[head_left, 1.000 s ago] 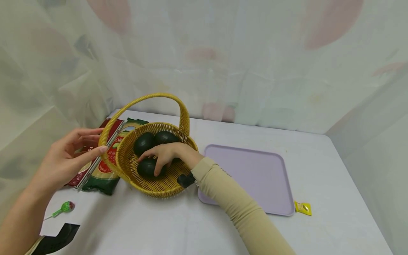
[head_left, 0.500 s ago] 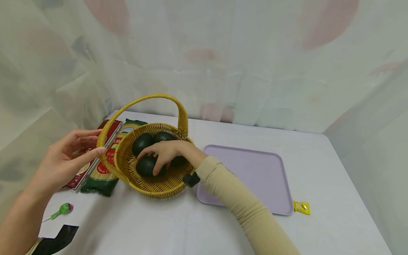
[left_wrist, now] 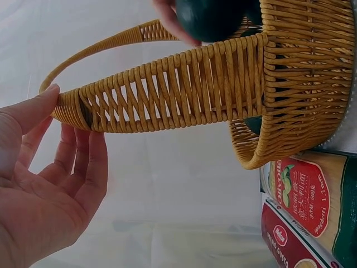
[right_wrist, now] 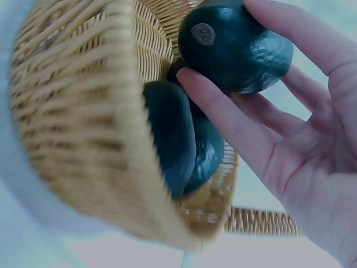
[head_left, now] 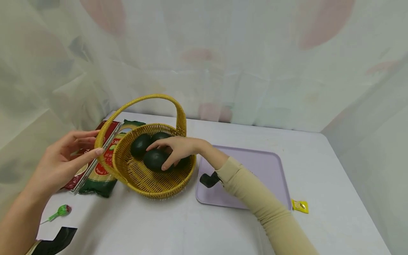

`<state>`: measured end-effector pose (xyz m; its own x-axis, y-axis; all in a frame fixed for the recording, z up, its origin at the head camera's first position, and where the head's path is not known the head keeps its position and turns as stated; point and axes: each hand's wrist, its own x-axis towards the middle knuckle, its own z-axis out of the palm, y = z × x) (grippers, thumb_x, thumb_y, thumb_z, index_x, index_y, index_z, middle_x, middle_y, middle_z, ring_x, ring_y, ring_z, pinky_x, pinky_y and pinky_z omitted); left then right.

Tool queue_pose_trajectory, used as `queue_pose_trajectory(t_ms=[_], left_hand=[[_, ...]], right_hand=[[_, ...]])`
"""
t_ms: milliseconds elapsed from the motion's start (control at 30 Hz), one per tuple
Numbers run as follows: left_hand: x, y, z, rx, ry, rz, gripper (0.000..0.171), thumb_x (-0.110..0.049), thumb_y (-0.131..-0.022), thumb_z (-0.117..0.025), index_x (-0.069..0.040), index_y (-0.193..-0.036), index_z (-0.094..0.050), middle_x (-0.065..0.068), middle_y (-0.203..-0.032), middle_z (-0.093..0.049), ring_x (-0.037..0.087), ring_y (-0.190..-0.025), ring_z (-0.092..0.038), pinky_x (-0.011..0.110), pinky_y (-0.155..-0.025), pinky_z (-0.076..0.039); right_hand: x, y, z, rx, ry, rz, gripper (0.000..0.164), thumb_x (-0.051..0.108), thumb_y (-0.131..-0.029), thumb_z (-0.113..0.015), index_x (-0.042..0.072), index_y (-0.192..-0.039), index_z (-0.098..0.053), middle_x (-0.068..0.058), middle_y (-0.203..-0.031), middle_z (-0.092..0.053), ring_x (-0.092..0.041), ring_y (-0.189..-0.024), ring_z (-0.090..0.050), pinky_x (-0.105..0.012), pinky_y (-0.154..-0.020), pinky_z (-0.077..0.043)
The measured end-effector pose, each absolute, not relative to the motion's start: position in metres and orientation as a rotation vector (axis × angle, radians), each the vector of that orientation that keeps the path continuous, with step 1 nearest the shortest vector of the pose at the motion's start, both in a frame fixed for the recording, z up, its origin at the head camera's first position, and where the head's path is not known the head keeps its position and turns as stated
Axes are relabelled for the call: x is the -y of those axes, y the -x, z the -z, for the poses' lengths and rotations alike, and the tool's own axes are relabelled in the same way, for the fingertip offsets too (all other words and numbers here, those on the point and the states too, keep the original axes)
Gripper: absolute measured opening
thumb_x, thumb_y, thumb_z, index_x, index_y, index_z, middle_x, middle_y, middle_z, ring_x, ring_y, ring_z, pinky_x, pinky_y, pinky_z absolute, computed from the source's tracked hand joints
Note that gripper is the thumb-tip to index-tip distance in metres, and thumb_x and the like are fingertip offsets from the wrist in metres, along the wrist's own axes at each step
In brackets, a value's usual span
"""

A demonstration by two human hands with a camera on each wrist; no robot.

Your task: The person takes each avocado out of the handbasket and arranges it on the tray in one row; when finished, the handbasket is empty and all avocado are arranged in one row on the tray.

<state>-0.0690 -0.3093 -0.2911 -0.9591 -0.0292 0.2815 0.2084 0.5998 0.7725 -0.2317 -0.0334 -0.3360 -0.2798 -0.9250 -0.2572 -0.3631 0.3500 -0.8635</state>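
Observation:
A yellow wicker basket [head_left: 156, 194] with a tall arched handle [head_left: 156, 96] stands left of centre on the table. My left hand [head_left: 63, 157] pinches the handle's left side, thumb on one face and fingers on the other, as the left wrist view shows. Inside the basket lie dark green avocados [head_left: 140, 145], partly covered by my right hand [head_left: 180, 148]. That hand grips another avocado [head_left: 155, 161] between thumb and fingers. In the right wrist view the held avocado [right_wrist: 240, 50] shows its round stem scar, raised above the lower avocados [right_wrist: 167, 134] at the basket's rim.
A lilac tray [head_left: 255, 170] lies right of the basket, under the right forearm. A small yellow candy packet [head_left: 300, 206] touches its corner. Left of the basket are a green spaghetti pack [head_left: 103, 177] and a dark red pack [head_left: 76, 180]. A green lollipop [head_left: 62, 210] lies in front.
My right hand has lifted an avocado off the basket floor and moved slightly right with it. The left hand keeps its place on the handle.

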Motion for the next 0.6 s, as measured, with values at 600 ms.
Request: queue_pose_trajectory(t_ms=[600], left_hand=[[0.318,0.066,0.294,2.575,0.087,1.279,0.046,-0.004,-0.089,-0.07,-0.013,-0.132,-0.056,-0.014,-0.105,-0.065,-0.003,-0.092,-0.061,0.008,-0.071,-0.048]], right_hand=[[-0.05,0.24,0.326,-1.922,1.185,1.103,0.072,0.024,-0.082,-0.079,0.026,-0.145,-0.045,0.008,-0.139,-0.047,-0.019,-0.125,-0.05,-0.036,-0.101,-0.043]])
